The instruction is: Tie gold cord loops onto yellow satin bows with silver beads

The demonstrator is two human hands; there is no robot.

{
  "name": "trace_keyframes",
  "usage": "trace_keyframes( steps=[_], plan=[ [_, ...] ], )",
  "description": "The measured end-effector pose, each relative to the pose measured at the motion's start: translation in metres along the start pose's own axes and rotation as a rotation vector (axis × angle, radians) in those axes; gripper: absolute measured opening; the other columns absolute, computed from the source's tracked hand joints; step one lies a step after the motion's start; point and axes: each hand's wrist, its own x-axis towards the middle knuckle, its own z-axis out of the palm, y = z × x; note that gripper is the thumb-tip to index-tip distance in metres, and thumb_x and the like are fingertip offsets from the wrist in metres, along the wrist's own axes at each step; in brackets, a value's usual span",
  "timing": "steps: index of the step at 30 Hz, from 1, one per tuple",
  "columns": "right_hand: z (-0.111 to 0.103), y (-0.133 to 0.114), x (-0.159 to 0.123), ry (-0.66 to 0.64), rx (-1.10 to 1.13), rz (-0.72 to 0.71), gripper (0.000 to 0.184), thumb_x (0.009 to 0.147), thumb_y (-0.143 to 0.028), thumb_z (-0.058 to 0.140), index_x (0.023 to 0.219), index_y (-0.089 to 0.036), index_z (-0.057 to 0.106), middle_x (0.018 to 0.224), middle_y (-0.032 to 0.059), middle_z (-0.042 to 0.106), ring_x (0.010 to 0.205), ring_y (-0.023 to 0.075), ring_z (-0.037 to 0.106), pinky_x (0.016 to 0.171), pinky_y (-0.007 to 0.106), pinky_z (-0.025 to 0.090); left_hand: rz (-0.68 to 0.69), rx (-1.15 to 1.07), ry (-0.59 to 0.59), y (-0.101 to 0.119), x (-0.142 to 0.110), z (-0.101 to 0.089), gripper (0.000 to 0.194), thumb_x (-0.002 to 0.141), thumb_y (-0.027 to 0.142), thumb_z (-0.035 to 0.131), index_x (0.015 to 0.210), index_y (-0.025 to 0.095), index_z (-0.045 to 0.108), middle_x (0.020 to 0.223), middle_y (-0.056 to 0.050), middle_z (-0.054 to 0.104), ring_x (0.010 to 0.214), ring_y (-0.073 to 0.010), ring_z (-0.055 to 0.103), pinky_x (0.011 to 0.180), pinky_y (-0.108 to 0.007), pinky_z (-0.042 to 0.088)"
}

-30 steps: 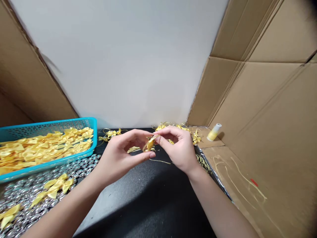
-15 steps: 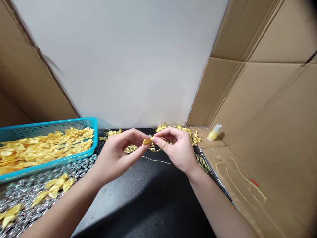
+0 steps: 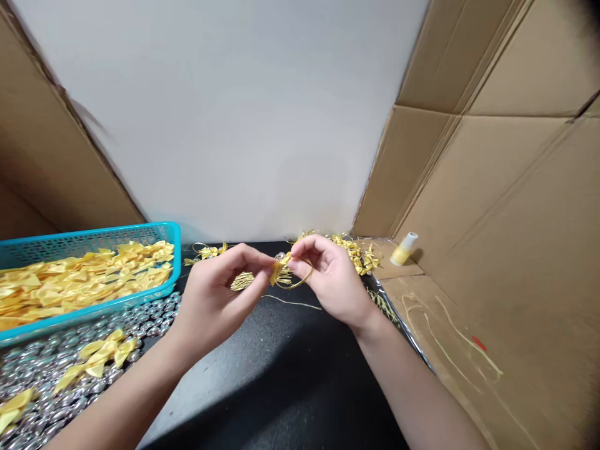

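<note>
Head view: thumb and fingertips of the left hand (image 3: 220, 294) pinching the left end of a yellow bow (image 3: 276, 271), held between both hands above a black tabletop (image 3: 262, 369). Thumb and forefinger of the right hand (image 3: 335, 278) pinching the bow's other side, with a thin gold cord loop (image 3: 295, 287) curving below as an open ring. Shiny round bead (image 3: 280, 256) at the bow's upper edge.

Just beyond, partly screened by the hands: gold strands (image 3: 241, 281), thin, bundled; a tangled heap of corded bows (image 3: 360, 255). Nearer, on the speckled tabletop, one loose cord (image 3: 296, 303), gently curved.

To the left: a layer of silver beads (image 3: 154, 319), glossy, rounded, partly covered by the left forearm, with loose satin bows (image 3: 99, 357) on top; behind, a turquoise basket (image 3: 177, 250), perforated plastic, heaped with yellow satin.

To the right: tangled cords (image 3: 384, 304) along the tabletop edge; farther out, pale strings (image 3: 466, 334) on brown cardboard (image 3: 529, 206) and a tapered white-and-yellow tube (image 3: 404, 249), standing. At the back, a smooth white panel (image 3: 234, 125).
</note>
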Motion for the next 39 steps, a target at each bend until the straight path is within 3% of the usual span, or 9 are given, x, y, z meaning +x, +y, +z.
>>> trace_keyframes(
  steps=[5,9,21,27,33,39],
  plan=[
    [0.001,0.0,-0.001,-0.012,0.022,-0.011,0.009,0.079,-0.019,0.064,0.084,-0.021,0.058,0.081,-0.0002,0.062,0.076,0.0122,0.06,0.073,0.028,0.053,0.024,-0.031,0.018,-0.001,-0.002,0.001,0.006,0.083,0.015,0.061,0.086,0.02,0.06,0.075,0.002,0.065,0.067,-0.0103,0.063,0.063,-0.021,0.051],
    [-0.005,-0.005,-0.002,-0.065,-0.01,-0.046,0.021,0.072,-0.013,0.07,0.088,-0.022,0.058,0.086,-0.0002,0.064,0.082,0.0134,0.063,0.08,0.031,0.054,0.015,-0.003,0.003,-0.003,-0.002,-0.001,0.005,0.085,0.015,0.058,0.083,0.02,0.058,0.076,0.002,0.065,0.068,-0.0105,0.063,0.063,-0.021,0.051],
    [-0.006,0.001,-0.001,0.0,-0.215,-0.11,0.012,0.077,-0.013,0.063,0.086,-0.02,0.058,0.082,0.0007,0.067,0.078,0.0136,0.065,0.078,0.032,0.055,0.093,0.121,-0.086,-0.004,0.002,-0.001,0.004,0.085,0.015,0.056,0.085,0.019,0.057,0.078,0.001,0.065,0.069,-0.0114,0.062,0.065,-0.024,0.048],
    [-0.002,-0.001,-0.001,0.026,-0.055,-0.048,0.023,0.069,-0.01,0.071,0.083,-0.021,0.056,0.077,-0.0018,0.065,0.073,0.0123,0.064,0.074,0.029,0.055,-0.239,-0.32,-0.106,-0.006,0.005,0.004,0.005,0.086,0.024,0.059,0.083,0.02,0.057,0.073,0.002,0.06,0.068,-0.0111,0.058,0.062,-0.021,0.046],
    [0.002,-0.003,-0.004,0.045,-0.062,-0.098,0.023,0.069,-0.012,0.072,0.084,-0.021,0.057,0.079,-0.0019,0.065,0.073,0.0124,0.064,0.071,0.029,0.054,-0.528,-0.818,-0.173,-0.013,0.008,0.007,0.007,0.081,0.022,0.066,0.081,0.019,0.06,0.076,0.003,0.058,0.071,-0.0084,0.054,0.067,-0.018,0.047],
    [0.003,-0.011,-0.008,0.055,-0.107,-0.144,0.018,0.073,-0.014,0.07,0.084,-0.021,0.057,0.081,-0.0015,0.065,0.075,0.0127,0.063,0.072,0.029,0.053,-0.704,-1.041,-0.234,-0.007,0.01,0.006,0.014,0.071,0.021,0.075,0.076,0.018,0.062,0.071,0.002,0.056,0.064,-0.007,0.052,0.06,-0.016,0.048]
  ],
)
